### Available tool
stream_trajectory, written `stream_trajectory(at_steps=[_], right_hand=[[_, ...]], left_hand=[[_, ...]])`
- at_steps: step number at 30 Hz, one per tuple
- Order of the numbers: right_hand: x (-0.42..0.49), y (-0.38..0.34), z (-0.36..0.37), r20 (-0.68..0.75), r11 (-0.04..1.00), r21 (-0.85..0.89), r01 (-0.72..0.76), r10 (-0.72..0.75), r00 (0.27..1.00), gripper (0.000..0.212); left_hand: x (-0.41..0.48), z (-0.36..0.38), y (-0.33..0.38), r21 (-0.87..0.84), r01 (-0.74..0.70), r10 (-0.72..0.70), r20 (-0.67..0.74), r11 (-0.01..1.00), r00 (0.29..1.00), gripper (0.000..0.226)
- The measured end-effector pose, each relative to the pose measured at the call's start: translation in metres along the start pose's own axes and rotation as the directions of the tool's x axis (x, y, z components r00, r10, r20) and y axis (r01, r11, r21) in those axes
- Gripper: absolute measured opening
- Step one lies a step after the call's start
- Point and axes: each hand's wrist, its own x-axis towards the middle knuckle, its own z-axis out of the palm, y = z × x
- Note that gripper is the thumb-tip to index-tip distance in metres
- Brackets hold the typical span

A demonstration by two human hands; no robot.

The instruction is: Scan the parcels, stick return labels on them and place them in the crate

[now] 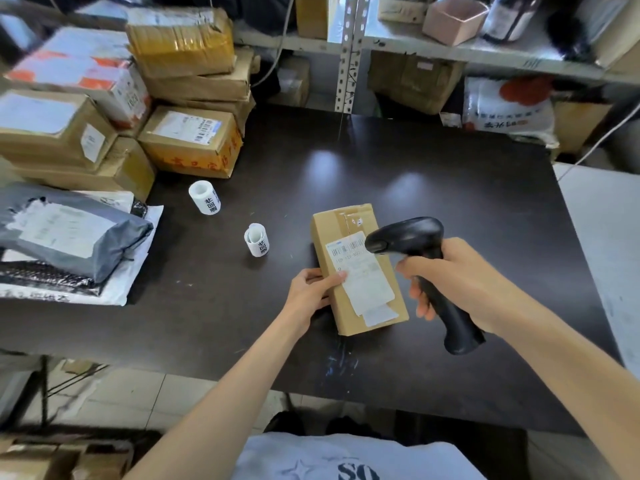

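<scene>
A small brown cardboard parcel (332, 237) lies flat on the dark brown surface (450, 188), and everything else is placed from it. A white shipping label (369, 289) with a barcode covers much of the parcel's top face.

The left hand (313, 289) grips the parcel's near left edge, with the thumb lying on top at the label's edge and the fingers curled round the side. The right hand (460, 278) is clenched round the handle of a black pistol-shaped barcode scanner (412, 237). The scanner is held just above the parcel's right side, its head over the barcode end of the label.

Left of the parcel, near it, stands a small white roll of printed labels (257, 240). A second white roll (205, 197) lies farther left and farther back. Beyond that, well to the parcel's far left, brown cardboard boxes (192, 140) sit stacked. Grey and white plastic mailer bags (69, 237) are piled at the surface's left edge.

Behind the parcel, past the surface's far edge, rises a grey metal shelf rack (346, 53). It holds more boxes, a pink open box (453, 19) and a white printed sack (509, 112).
</scene>
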Motion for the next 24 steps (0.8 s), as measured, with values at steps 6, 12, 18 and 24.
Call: stream_trajectory(at_steps=[6,12,18,24], right_hand=[[-0.001,0.001,0.004,-0.018,1.000,-0.004,0.008,-0.008,1.000,0.012],[0.022,0.021,0.010,-0.084,0.991,0.123,-0.045,0.055,0.995,0.006],[0.072,0.061,0.016,-0.256,0.996,0.055,-0.067,0.079,0.963,0.020],[0.114,0.101,0.003,-0.370,0.859,-0.496,-0.127,-0.077,0.926,0.044]], left_hand=[[0.003,-0.003,-0.002,0.043,0.003,-0.004,0.014,0.999,1.000,0.052],[0.004,-0.006,0.008,0.339,-0.082,0.074,0.036,0.937,0.997,0.038],[0.009,-0.007,0.036,0.746,-0.227,0.309,0.030,0.626,0.951,0.040],[0.027,-0.042,0.080,0.988,-0.032,0.724,-0.086,0.148,0.684,0.052]])
